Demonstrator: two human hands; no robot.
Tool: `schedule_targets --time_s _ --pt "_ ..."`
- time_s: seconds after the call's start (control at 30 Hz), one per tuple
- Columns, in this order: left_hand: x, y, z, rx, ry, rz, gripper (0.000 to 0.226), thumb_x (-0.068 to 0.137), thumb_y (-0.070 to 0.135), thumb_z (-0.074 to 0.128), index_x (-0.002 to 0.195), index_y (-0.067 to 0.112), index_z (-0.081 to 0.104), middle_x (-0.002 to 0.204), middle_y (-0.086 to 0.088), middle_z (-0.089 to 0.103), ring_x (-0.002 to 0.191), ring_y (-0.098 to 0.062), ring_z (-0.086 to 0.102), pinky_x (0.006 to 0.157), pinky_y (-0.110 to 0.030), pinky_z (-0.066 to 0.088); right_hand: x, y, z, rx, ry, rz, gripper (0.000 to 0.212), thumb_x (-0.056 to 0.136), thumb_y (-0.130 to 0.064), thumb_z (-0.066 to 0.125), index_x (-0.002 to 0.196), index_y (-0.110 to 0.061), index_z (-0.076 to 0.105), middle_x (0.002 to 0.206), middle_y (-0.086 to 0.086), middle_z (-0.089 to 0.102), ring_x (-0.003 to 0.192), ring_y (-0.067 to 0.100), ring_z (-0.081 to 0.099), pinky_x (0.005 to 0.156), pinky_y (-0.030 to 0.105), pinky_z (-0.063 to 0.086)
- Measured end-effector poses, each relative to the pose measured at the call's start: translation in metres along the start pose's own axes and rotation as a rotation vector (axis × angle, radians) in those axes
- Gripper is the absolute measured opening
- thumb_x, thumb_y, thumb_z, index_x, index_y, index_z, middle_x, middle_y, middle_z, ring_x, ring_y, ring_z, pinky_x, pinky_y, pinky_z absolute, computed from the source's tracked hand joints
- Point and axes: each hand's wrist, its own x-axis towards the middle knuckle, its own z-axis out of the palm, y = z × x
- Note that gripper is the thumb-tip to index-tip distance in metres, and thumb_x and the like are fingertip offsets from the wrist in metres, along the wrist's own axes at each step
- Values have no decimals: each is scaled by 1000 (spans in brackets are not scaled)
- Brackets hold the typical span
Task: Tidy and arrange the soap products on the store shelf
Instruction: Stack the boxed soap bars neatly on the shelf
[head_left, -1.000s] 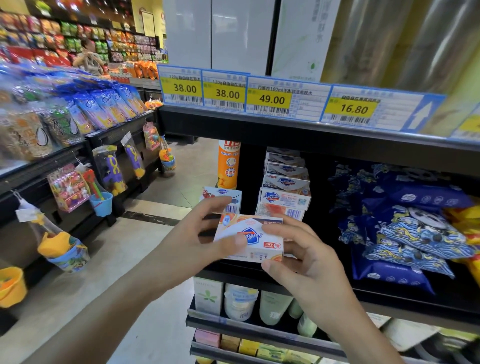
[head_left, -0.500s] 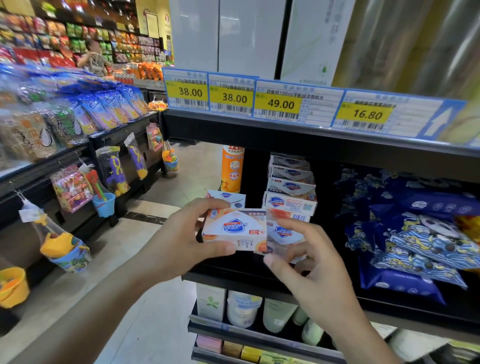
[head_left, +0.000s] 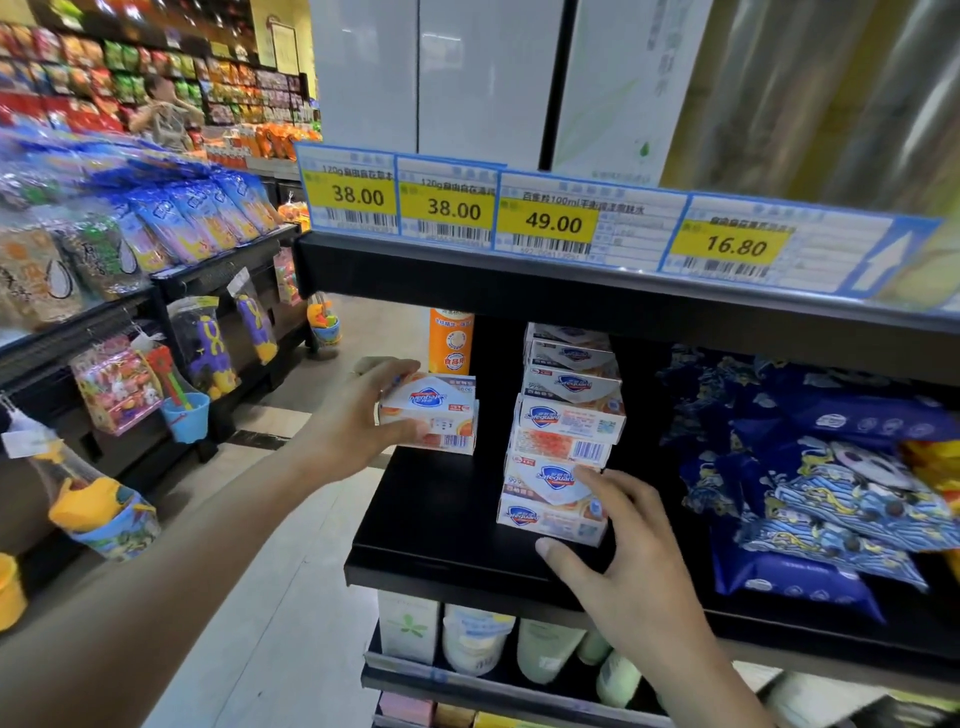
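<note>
My left hand (head_left: 358, 421) grips a white soap box (head_left: 434, 402) with a blue shield logo, resting it on another soap box (head_left: 447, 440) at the left end of the black shelf (head_left: 436, 525). To the right stands a stack of several soap boxes (head_left: 569, 415). My right hand (head_left: 623, 561) is at the stack's front, fingers spread, fingertips on the lowest soap box (head_left: 550, 512); it holds nothing.
An orange can (head_left: 451, 340) stands behind the left boxes. Blue snack bags (head_left: 810, 488) fill the shelf's right side. Price tags (head_left: 550, 221) line the shelf above. Bottles and jars (head_left: 478, 642) sit on the lower shelf. Toy racks (head_left: 156, 364) line the aisle on the left.
My left hand carried the soap box from the shelf front leftward and back onto another box. My right hand let go of it and moved to the base of the stack.
</note>
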Motion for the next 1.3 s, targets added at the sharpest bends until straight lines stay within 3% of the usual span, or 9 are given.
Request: schedule_targets --time_s 0.1,0.33,0.5,0.63,0.73,0.87,0.97,1.13,1.3 --pt "6 -5 4 -5 -11 0 67 83 16 86 141 30 57 136 11 42 110 34 38 72 3 44 0 3 2 -39 13 -2 76 79 -45 84 147 -38 51 143 -19 39 132 9 42 111 32 39" --pt "11 -5 8 2 24 -27 70 83 20 87 143 35 53 143 13 39 126 -9 49 82 -15 56 4 4 4 -7 41 45 59 86 -38 80 139 -41 55 139 -18 54 117 6 41 98 27 40" --pt "9 -3 13 -33 33 -61 72 85 22 85 147 35 50 153 7 38 133 -16 49 83 -11 51 2 3 4 102 97 73 52 83 -26 86 129 -37 64 131 -20 57 121 7 54 100 30 48" --pt "-8 15 10 -8 131 -66 79 83 27 87 150 37 46 165 8 26 146 -8 29 97 -9 34 -2 1 -1 229 113 67 49 81 -20 87 122 -40 68 129 -23 59 120 -3 57 100 26 51" --pt "-39 32 5 19 234 92 71 83 26 87 142 41 51 161 11 30 143 2 25 106 -9 25 -7 -2 -8 340 115 74 46 80 -20 88 117 -42 72 129 -22 62 122 -3 57 102 29 51" --pt "-87 52 10 42 125 272 78 81 18 87 142 47 49 160 18 33 151 -2 26 118 -14 24 -10 -13 -16 547 39 113 45 75 -36 86 118 -43 73 129 -12 69 122 11 65 103 43 53" --pt "-108 68 19 20 17 303 82 81 33 88 146 54 43 161 28 29 153 -5 26 116 -24 27 -9 -25 -19 632 -68 94 50 72 -45 84 120 -44 72 126 -10 73 116 12 69 99 42 55" --pt "-113 87 27 -68 65 368 64 84 24 86 136 47 56 154 25 43 147 -11 41 110 -26 44 -10 -39 -18 692 -166 41 51 76 -50 87 123 -40 71 124 -8 74 116 15 69 96 38 56" --pt "-114 90 27 -55 80 436 50 84 17 85 127 35 67 137 22 59 134 -12 54 107 -23 45 -14 -43 -22 681 -191 19 47 77 -48 87 120 -40 71 124 -8 73 116 15 69 96 40 58"
